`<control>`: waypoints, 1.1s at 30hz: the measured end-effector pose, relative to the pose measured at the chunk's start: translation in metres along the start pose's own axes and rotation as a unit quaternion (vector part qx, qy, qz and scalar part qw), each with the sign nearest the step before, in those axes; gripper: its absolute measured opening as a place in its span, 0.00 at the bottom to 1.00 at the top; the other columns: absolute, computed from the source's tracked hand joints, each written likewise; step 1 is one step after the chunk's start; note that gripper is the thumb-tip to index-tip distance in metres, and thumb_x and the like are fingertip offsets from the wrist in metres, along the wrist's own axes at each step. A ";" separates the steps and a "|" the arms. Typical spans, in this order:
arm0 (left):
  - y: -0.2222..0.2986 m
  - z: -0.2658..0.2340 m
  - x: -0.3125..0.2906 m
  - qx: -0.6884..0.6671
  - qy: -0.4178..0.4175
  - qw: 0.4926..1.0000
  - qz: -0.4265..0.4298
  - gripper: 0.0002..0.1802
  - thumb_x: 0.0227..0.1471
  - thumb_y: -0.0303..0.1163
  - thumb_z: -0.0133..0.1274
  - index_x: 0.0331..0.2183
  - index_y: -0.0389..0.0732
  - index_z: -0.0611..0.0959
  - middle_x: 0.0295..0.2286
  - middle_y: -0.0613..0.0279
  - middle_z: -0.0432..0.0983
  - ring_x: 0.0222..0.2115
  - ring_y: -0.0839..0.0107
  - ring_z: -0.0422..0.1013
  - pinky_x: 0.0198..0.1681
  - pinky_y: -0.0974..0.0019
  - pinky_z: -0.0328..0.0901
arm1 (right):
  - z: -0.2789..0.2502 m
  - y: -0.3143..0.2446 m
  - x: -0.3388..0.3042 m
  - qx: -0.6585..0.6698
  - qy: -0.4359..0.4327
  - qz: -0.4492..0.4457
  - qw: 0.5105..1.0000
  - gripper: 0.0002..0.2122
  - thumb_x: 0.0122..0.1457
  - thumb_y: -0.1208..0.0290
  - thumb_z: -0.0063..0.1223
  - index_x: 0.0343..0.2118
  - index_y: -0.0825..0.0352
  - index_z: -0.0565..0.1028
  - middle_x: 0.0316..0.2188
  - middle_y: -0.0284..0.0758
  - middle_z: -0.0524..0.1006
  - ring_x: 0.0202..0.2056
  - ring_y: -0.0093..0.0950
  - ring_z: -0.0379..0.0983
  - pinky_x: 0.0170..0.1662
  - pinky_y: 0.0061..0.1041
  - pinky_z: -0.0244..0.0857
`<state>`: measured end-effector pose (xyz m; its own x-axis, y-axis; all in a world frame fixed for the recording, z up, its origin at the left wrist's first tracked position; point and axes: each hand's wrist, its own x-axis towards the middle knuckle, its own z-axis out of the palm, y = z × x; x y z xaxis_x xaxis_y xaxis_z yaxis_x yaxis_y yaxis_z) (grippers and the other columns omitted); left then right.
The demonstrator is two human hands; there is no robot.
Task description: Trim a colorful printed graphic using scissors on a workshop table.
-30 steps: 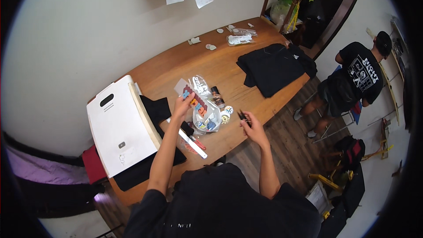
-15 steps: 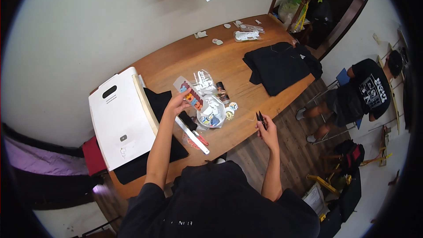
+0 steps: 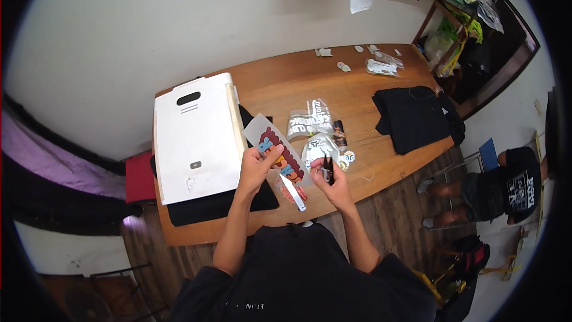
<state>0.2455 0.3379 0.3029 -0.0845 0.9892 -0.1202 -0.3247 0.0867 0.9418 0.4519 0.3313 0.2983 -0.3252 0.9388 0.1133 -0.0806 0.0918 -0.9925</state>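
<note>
Brown wooden counter: my left hand pinches a translucent maroon-printed sheet by one side, presumably so its face shows; my right hand clasps a black two-pointed tool.

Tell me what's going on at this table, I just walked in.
A person in a black T-shirt holds a translucent sheet with colourful lettering on maroon in the left hand. The right hand grips a small, black, pointed tool close by. Both are above a brown wooden table, with a large, white, flat-topped machine on its left and folded black cloth on its right. Another person in black is off to the right.
</note>
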 end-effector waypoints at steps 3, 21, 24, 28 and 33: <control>0.005 -0.008 -0.019 -0.012 0.041 0.998 0.041 0.09 0.51 0.31 0.55 0.27 0.35 0.79 0.23 0.67 0.76 0.23 0.82 0.70 0.28 0.78 0.64 | 0.023 -0.004 0.003 0.010 -0.041 0.001 0.999 0.11 0.53 0.75 0.54 0.40 0.70 0.71 0.31 0.27 0.72 0.32 0.14 0.65 0.36 0.15 0.59; 0.029 0.006 -0.082 0.032 -0.009 0.992 0.125 0.44 0.40 0.21 0.61 0.56 0.33 0.56 0.29 0.62 0.74 0.30 0.78 0.72 0.36 0.75 0.68 | 0.052 -0.038 -0.011 -0.003 -0.057 -0.034 0.998 0.12 0.59 0.71 0.48 0.44 0.72 0.68 0.30 0.30 0.71 0.29 0.13 0.64 0.31 0.12 0.57; 0.041 0.009 -0.087 0.005 0.011 0.992 0.127 0.44 0.40 0.21 0.61 0.56 0.32 0.56 0.28 0.63 0.74 0.29 0.78 0.72 0.34 0.76 0.68 | 0.049 -0.069 -0.011 0.123 -0.101 -0.028 0.987 0.16 0.63 0.63 0.39 0.47 0.71 0.66 0.28 0.27 0.67 0.25 0.13 0.58 0.29 0.13 0.53; 0.054 0.013 -0.090 0.018 0.005 0.994 0.105 0.44 0.40 0.21 0.61 0.56 0.32 0.56 0.28 0.62 0.75 0.29 0.78 0.73 0.34 0.76 0.68 | 0.031 -0.047 -0.021 0.039 -0.132 -0.009 0.990 0.14 0.64 0.66 0.37 0.46 0.71 0.65 0.30 0.30 0.67 0.30 0.17 0.61 0.35 0.16 0.57; 0.051 0.017 -0.088 0.020 -0.015 0.994 0.106 0.44 0.40 0.21 0.60 0.56 0.32 0.54 0.27 0.62 0.74 0.28 0.78 0.72 0.32 0.76 0.69 | 0.030 -0.052 -0.027 0.038 -0.113 0.009 0.993 0.12 0.62 0.69 0.42 0.44 0.71 0.66 0.34 0.31 0.69 0.33 0.17 0.63 0.37 0.15 0.58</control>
<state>0.2524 0.2578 0.3666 -0.1188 0.9888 0.0903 -0.2654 -0.1193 0.9567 0.4364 0.2914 0.3480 -0.5303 0.8404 0.1119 -0.1408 0.0428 -0.9891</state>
